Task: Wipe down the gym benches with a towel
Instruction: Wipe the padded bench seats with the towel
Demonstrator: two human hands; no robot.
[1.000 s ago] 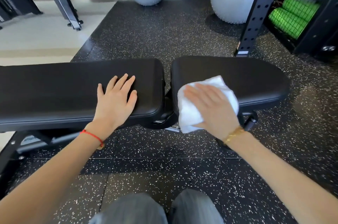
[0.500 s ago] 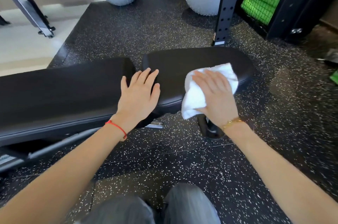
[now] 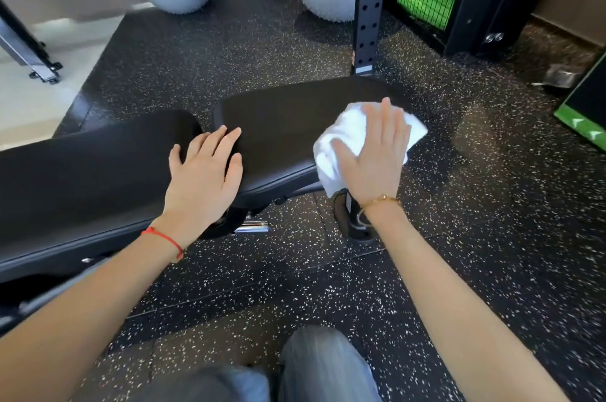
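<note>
Here, a black padded bench (image 3: 98, 178) w/ smooth vinyl, split into long pad and rounded seat pad (image 3: 288, 126). Floor (image 3: 492, 237) is speckled black rubber. Soft white towel (image 3: 331, 152) bunched on seat's right end, under right hand (image 3: 373, 162), fingers spread flat, pressing it. Left hand (image 3: 203, 178) open, palm down across the gap btwn pads.

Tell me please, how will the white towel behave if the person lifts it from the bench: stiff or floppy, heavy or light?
The towel is probably floppy: it lies crumpled under the right hand, and one fold droops over the edge of the bench. It likely weighs little, being thin cloth. It may slide easily, since the padding looks smooth.
</note>
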